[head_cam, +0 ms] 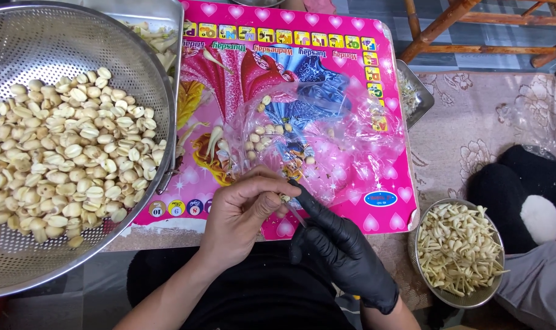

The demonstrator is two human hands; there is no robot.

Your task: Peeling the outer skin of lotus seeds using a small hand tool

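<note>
While the bare left hand (238, 214) pinches a small pale seed (285, 197) between thumb and fingertips, the black-gloved right hand (342, 247) closes around a thin blade (296, 215), forefinger stretched along it, its tip at the seed. Both hands meet over the near edge of a pink board (351, 183), above the person's dark lap.

Just beyond the hands lies a crumpled clear bag (327, 131) with a few loose seeds in it, spread over the board's middle. To the left, a big metal colander (21, 36) overlaps the board's edge, half full of peeled pale seeds. Behind it sits a steel tray (162, 15) holding pale slivers. At the right, near the gloved wrist, a round metal bowl (461, 299) is heaped with thin pale sprouts. Another tray (420, 91) peeks out from under the board's far right edge.

The board rests on a floral mat (474, 122). A black and white soft thing (522, 195) lies at the right, and wooden chair legs (449, 24) stand behind.
</note>
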